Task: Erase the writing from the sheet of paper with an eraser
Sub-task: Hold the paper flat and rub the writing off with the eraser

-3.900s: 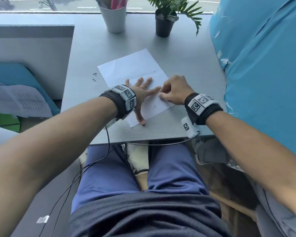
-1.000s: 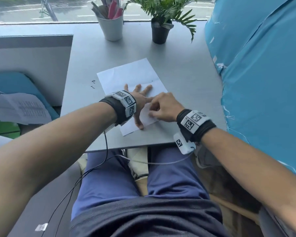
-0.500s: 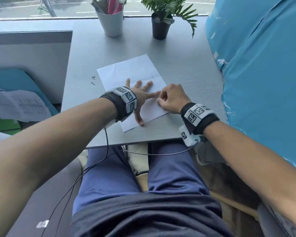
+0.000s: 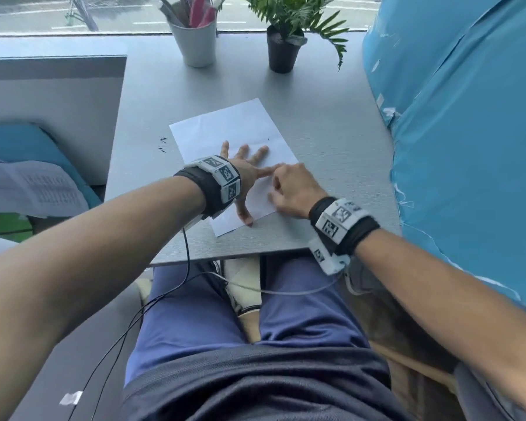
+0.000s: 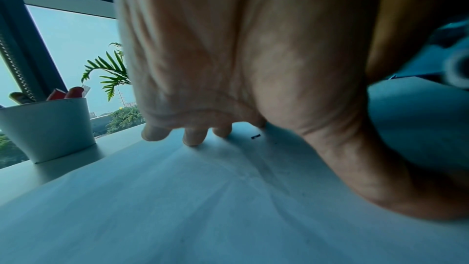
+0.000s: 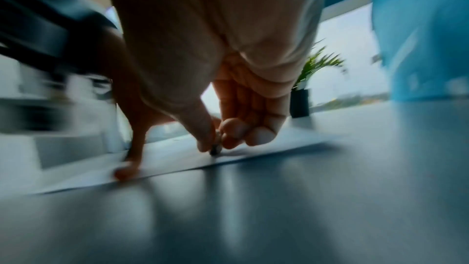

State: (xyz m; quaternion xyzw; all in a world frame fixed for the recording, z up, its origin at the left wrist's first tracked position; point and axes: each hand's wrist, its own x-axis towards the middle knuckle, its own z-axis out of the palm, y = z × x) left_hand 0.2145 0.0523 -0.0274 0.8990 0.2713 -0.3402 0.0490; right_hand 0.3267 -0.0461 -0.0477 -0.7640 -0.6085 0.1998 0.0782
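Note:
A white sheet of paper lies slanted on the grey table. My left hand lies flat on the sheet with its fingers spread, pressing it down; its fingertips touch the paper. My right hand sits at the sheet's near right part, fingers curled. In the right wrist view its thumb and fingers pinch a small dark-tipped eraser whose tip touches the paper. The writing under the hands is hidden; one tiny dark mark shows further up.
A white cup with pens and a potted plant stand at the table's far edge. Dark eraser crumbs lie left of the sheet. A blue plastic-wrapped bulk rises on the right; a grey partition stands left.
My right hand has shifted back and forth over the sheet's near right part, now a little left and nearer than half a second ago. The left hand stays flat on the paper.

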